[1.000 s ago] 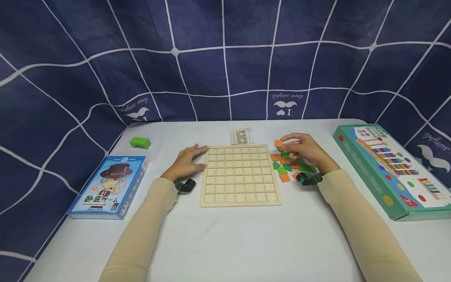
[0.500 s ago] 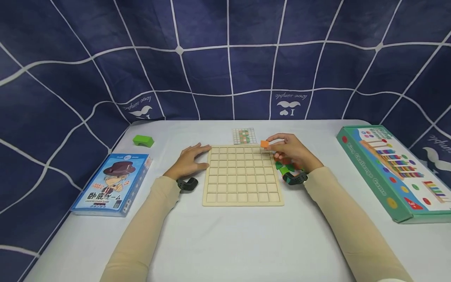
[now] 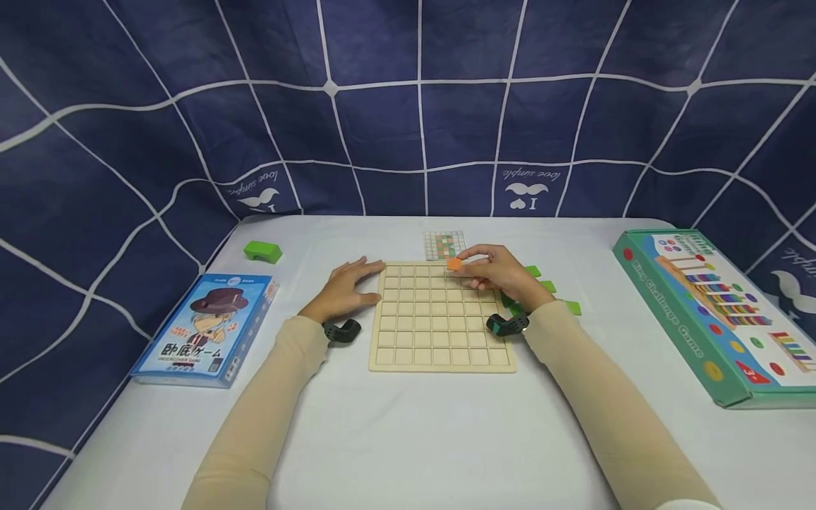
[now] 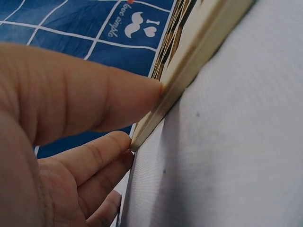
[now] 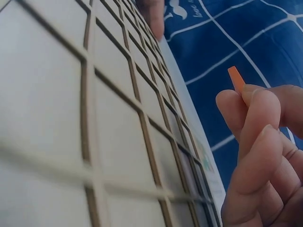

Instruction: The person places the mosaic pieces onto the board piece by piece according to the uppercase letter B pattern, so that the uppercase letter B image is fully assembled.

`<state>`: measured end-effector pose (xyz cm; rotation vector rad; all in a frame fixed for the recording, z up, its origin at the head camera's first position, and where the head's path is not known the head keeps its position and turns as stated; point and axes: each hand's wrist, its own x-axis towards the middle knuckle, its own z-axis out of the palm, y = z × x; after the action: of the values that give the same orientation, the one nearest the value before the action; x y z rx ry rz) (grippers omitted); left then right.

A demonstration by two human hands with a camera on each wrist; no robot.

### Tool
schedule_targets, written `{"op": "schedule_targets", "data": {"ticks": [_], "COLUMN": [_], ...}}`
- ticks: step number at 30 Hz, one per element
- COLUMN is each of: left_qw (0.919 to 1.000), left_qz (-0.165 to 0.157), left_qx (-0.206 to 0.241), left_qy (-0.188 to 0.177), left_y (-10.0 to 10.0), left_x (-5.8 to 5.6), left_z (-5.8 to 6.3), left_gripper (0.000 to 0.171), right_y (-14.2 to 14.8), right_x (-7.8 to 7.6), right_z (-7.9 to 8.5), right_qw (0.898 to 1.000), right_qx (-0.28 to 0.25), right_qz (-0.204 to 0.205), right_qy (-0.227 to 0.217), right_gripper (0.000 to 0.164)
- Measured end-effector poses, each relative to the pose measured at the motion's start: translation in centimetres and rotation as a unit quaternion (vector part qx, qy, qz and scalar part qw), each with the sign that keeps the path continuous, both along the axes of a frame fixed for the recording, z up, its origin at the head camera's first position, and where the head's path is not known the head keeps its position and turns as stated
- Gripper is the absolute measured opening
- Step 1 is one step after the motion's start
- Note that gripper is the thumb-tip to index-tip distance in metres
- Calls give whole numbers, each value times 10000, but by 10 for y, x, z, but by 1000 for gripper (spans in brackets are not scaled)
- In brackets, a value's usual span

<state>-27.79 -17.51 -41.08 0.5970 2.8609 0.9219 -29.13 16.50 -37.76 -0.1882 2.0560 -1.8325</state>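
Observation:
A wooden grid board (image 3: pixel 442 333) lies in the middle of the white table, its cells bare where I can see them. My right hand (image 3: pixel 503 273) pinches an orange tile (image 3: pixel 454 264) between thumb and fingertips above the board's far edge. In the right wrist view the orange tile (image 5: pixel 236 79) is seen nearly edge-on, apart from the grid. My left hand (image 3: pixel 344 289) touches the board's left edge with thumb and fingertips, its fingers fairly straight. The left wrist view shows the thumb (image 4: pixel 128 97) against the board's side. Green pieces (image 3: pixel 550 287) show past my right forearm, which hides others.
A small pattern card (image 3: pixel 444 245) lies just beyond the board. To the left are a green arch block (image 3: pixel 263 251) and a blue game box (image 3: pixel 205 329). A green game box (image 3: pixel 714 312) stands at the right. A dark blue cloth (image 3: pixel 382 120) hangs behind the table.
My right hand has carried the orange tile leftward from the pile of pieces to above the board's far edge. The left hand stays at the board's left edge. The head view has shifted slightly.

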Motion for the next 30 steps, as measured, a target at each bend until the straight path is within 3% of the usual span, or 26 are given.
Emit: {"op": "schedule_targets", "data": {"ticks": [11,19,30], "left_qw": [10000,10000,10000], "left_qz": [4,-9,47], "left_qx": [-30,-58,-5], "left_qy": [9,3,-63], "left_y": [1,1,-1], "left_x": [0,-1,1], "left_z": [1,0,2], "left_gripper": [73,73,74], "right_y": [-28,-44,-50], "right_x": [-4,-5,-5], "right_z": [-6,-11,-17], "right_qw": [9997,9985,9917], "right_qx": [53,108,879], "right_qz": [149,304,527], "right_qy": [179,440,777], "right_gripper": [45,38,30]}}
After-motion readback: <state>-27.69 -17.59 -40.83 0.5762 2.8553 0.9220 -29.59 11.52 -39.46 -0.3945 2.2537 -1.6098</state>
